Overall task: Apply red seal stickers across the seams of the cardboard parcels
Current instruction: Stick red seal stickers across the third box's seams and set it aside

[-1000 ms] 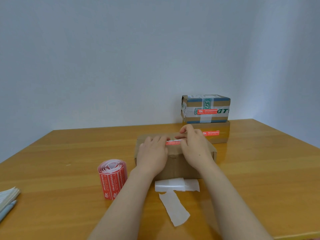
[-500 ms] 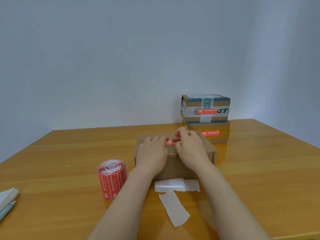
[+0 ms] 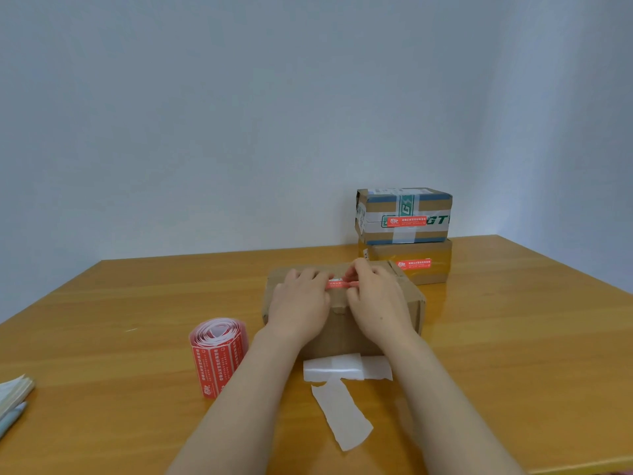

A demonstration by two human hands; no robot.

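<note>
Currently the plain parcel [image 3: 342,329] sits mid-table [image 3: 513,337], with open wood left and right of it. Left hand [image 3: 301,303] lies flat on top, fingers pressing the left end of the red seal sticker [image 3: 338,284]; right hand [image 3: 376,299] pinches its right end. Sticker roll [image 3: 217,354] stands near-left. Backing strips [image 3: 346,369] lie just in front. Two sealed parcels [image 3: 406,217] are stacked just behind, far right.

Around the near parcel [image 3: 342,334]
I'm seeing the sticker roll [image 3: 217,354] standing left of it, backing strips [image 3: 346,368] lying before it, stacked parcels [image 3: 431,231] sitting behind, a sticker [image 3: 337,284] lying on it.
</note>
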